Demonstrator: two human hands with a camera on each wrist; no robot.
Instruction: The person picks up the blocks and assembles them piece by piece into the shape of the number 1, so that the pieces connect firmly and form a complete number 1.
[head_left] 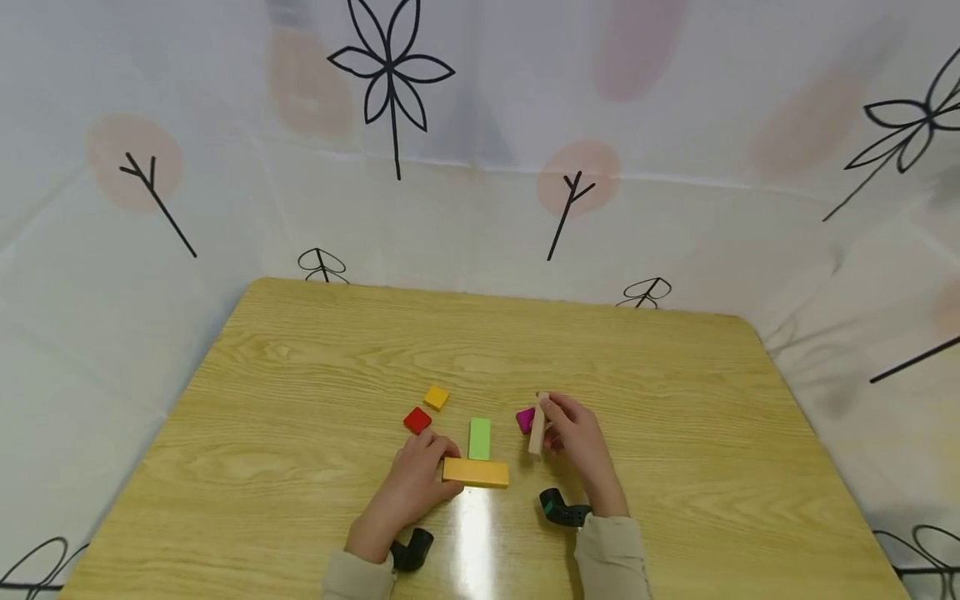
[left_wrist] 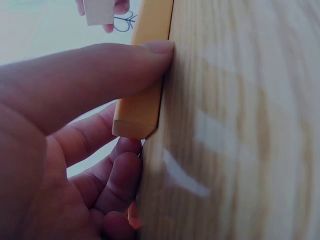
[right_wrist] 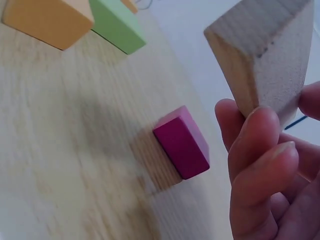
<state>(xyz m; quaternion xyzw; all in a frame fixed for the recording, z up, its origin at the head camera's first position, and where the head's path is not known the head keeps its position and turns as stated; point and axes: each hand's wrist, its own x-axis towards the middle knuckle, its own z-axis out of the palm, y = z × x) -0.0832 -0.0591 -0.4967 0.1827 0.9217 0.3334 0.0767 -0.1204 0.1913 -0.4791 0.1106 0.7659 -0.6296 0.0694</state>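
Observation:
My left hand [head_left: 422,475] pinches one end of an orange-yellow block [head_left: 476,472], thumb along its near side and fingers behind. In the left wrist view that block [left_wrist: 142,85] lies along the wooden tabletop. A light green block [head_left: 479,439] lies just beyond it. With thumb and fingertips my right hand [head_left: 577,437] holds a plain wood block [head_left: 537,425], raised over the table in the right wrist view. Beneath and left of that hand lies a magenta block [right_wrist: 182,142], partly covered by the wood block in the head view.
A red block [head_left: 417,421] sits close beyond the left fingers, and a small yellow block [head_left: 436,397] lies farther back. The wooden table [head_left: 300,350] ends at a white patterned cloth [head_left: 472,225]. Black devices [head_left: 412,550] are strapped at both wrists.

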